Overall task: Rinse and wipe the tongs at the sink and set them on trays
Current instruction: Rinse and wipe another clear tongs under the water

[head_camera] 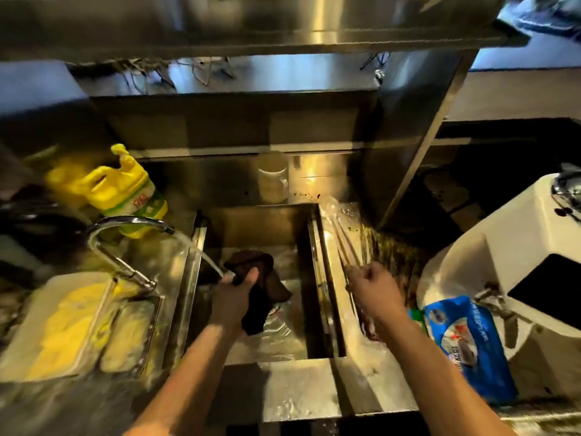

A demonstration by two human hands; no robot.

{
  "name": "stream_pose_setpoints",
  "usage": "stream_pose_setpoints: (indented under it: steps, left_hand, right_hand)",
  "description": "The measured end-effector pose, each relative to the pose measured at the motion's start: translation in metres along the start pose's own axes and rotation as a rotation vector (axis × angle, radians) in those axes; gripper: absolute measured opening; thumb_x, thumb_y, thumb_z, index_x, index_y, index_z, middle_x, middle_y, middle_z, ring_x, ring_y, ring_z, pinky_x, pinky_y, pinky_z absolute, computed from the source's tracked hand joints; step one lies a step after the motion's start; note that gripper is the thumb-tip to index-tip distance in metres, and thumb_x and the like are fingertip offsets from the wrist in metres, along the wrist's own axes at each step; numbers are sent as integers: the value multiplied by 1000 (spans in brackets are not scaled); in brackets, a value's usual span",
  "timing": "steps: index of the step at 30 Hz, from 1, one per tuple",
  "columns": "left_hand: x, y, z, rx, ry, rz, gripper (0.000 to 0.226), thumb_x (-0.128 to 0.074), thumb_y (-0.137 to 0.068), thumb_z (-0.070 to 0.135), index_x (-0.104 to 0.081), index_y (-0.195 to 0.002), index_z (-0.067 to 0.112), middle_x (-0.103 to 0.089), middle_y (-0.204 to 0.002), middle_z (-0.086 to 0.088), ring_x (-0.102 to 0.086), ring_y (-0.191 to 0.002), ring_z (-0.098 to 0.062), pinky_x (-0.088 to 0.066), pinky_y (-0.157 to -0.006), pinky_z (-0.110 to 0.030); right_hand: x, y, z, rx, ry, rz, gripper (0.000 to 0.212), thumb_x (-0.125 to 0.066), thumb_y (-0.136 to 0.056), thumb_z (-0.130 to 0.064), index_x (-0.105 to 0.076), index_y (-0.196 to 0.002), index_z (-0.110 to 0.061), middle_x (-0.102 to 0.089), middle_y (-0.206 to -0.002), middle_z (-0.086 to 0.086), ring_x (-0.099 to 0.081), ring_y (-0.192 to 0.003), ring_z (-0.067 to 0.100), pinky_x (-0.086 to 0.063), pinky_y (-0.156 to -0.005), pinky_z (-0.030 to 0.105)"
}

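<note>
My left hand (234, 294) grips a dark brown cloth (261, 287) inside the steel sink (257, 228), right where the water stream from the curved faucet (125, 243) lands. My right hand (371, 284) holds the near end of long metal tongs (344, 243) on the wet ledge to the right of the sink. The tongs point away from me, their far end blurred beside a clear plastic wrapper (339, 212).
A yellow detergent bottle (125, 190) stands behind the faucet. Yellow sponges or cloths (72, 325) lie in a dish on the left counter. A glass mug (273, 177) sits behind the sink. A blue packet (468, 341) and white appliance (515, 247) are on the right.
</note>
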State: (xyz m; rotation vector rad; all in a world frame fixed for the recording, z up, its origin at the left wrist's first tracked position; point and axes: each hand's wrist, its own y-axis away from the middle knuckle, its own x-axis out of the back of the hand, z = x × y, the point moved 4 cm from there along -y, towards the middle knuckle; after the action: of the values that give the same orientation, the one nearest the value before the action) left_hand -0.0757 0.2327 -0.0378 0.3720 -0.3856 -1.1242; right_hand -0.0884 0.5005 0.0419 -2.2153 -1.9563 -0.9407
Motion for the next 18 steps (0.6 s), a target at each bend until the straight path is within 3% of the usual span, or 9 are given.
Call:
stream_pose_setpoints:
  steps: [2,3,5,6,10,13,16,18]
  left_hand:
    - [22,-11,0,7,75,3,30,-68,-85,44,-70,-106,23,-74,-114,-7,-69,-108,-31,-53,-100,-52]
    - [31,-17,-1,15,117,0,27,-66,-88,43,-70,-103,22,-74,-114,-9,-69,-111,-33,-51,-102,-55]
    - [50,-29,-4,38,229,5,22,-63,-93,40,-72,-100,22,-73,-117,-12,-67,-115,-36,-50,-103,-56]
    - [58,-34,-3,43,310,10,22,-61,-96,38,-73,-103,21,-72,-121,-14,-66,-116,-36,-50,-103,-55]
    - [78,-50,3,131,568,17,51,-46,-103,39,-54,-140,5,-59,-140,-20,-57,-127,-38,-41,-112,-56]
    - [85,-65,2,234,682,17,67,-34,-103,52,-46,-147,2,-53,-146,-19,-48,-137,-36,-32,-119,-52]
    - [83,-79,4,222,703,54,65,-30,-105,52,-53,-139,2,-54,-138,-19,-55,-123,-33,-37,-115,-49]
    - [78,-85,13,224,666,51,48,-35,-105,49,-64,-113,12,-60,-127,-14,-64,-100,-28,-46,-100,-44]
  right_hand:
    - [-30,10,-12,-134,-407,-209,29,-65,-94,-24,-58,-108,1,-71,-93,17,-69,-82,24,-55,-70,35]
    - [-44,14,-17,-200,-593,-319,33,-67,-92,-18,-56,-117,3,-73,-98,19,-71,-83,25,-56,-80,38]
    - [-74,21,-27,-293,-788,-521,41,-66,-90,-9,-53,-127,0,-71,-111,24,-72,-89,32,-51,-95,48]
    - [-88,24,-33,-310,-803,-609,41,-66,-91,-8,-53,-128,0,-70,-115,25,-72,-91,35,-53,-93,49]
    - [-145,32,-42,-310,-646,-754,32,-62,-95,-10,-55,-123,2,-73,-104,20,-73,-89,39,-63,-72,45]
    - [-170,33,-42,-244,-305,-755,27,-54,-95,-23,-60,-114,-6,-72,-78,8,-68,-73,27,-56,-56,36]
    - [-179,31,-47,-173,-5,-717,22,-54,-90,-29,-64,-93,-10,-58,-53,-3,-51,-45,13,-37,-42,23]
    - [-182,32,-51,-106,141,-721,15,-60,-89,-24,-63,-89,-9,-55,-50,-5,-46,-38,10,-37,-37,21]
